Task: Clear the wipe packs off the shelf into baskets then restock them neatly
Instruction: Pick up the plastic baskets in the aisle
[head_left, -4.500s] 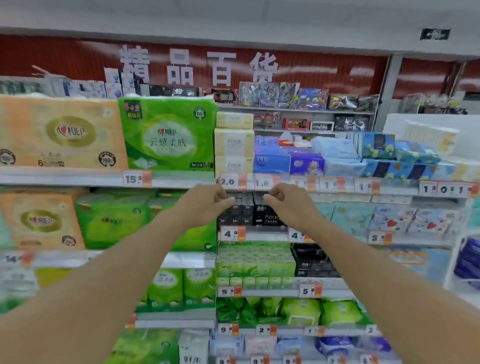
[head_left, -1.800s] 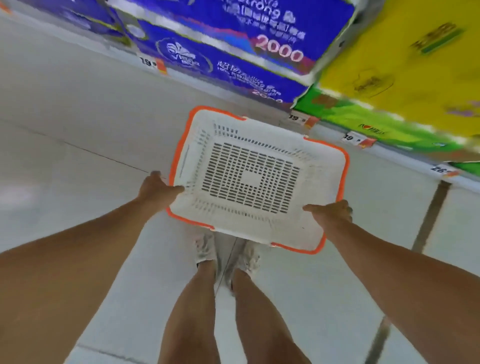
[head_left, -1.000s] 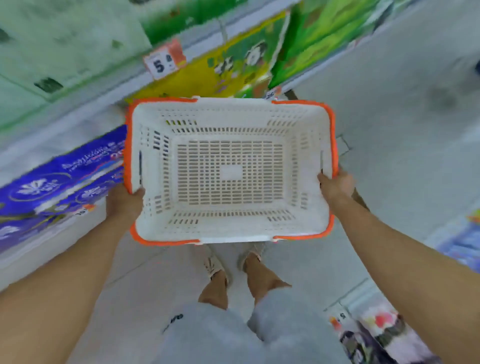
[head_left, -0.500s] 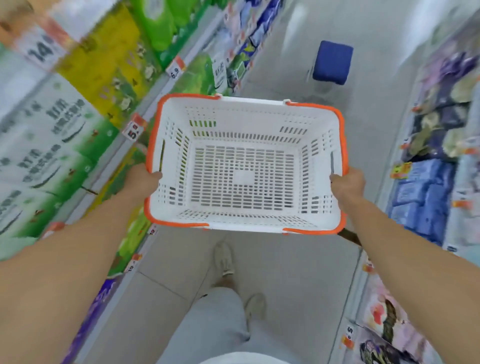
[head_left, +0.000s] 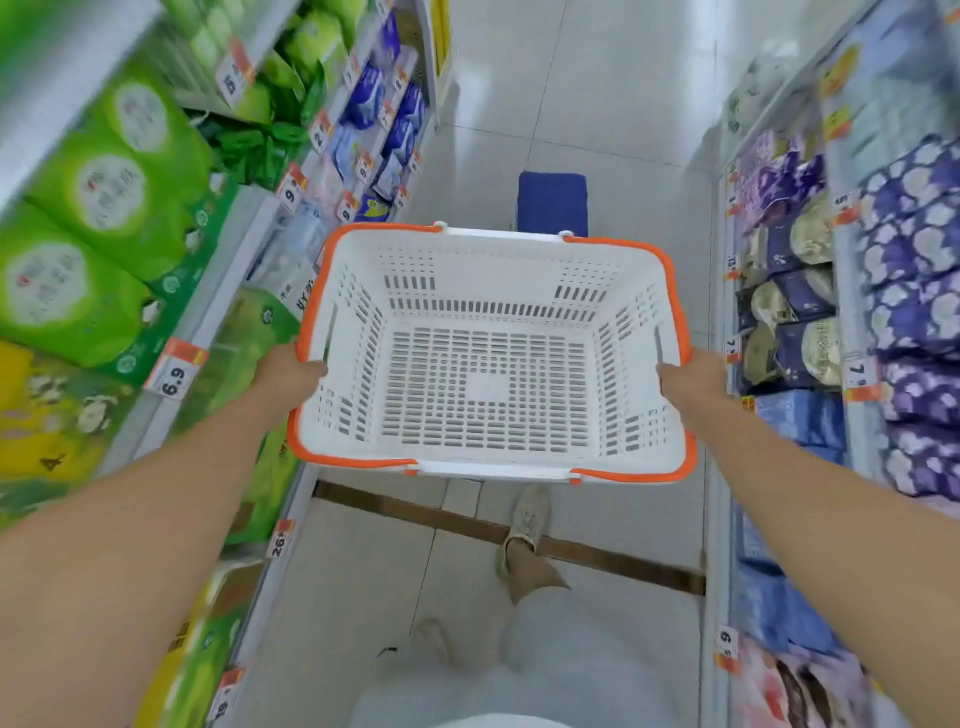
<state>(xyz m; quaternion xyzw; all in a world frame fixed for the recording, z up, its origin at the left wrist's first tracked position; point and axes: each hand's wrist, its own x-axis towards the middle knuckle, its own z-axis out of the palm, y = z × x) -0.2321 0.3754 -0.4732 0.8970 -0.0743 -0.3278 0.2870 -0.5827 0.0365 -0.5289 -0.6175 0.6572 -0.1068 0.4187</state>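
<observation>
I hold an empty white plastic basket (head_left: 488, 270) with an orange rim at waist height over the aisle floor. My left hand (head_left: 287, 373) grips its left rim and my right hand (head_left: 691, 378) grips its right rim. Nothing lies inside the basket. Small blue and white packs (head_left: 387, 124) sit on the left shelving beyond the green packs; their labels are too blurred to read.
Green tissue packs (head_left: 111, 171) fill the left shelves. Purple and dark blue packs (head_left: 904, 249) line the right shelves. A blue stool (head_left: 551, 200) stands on the white tile floor just beyond the basket. My legs and shoes (head_left: 527, 519) are below the basket.
I picked the basket up from the floor with both hands, turned, and now face down the aisle. The blue stool is closer than half a second ago.
</observation>
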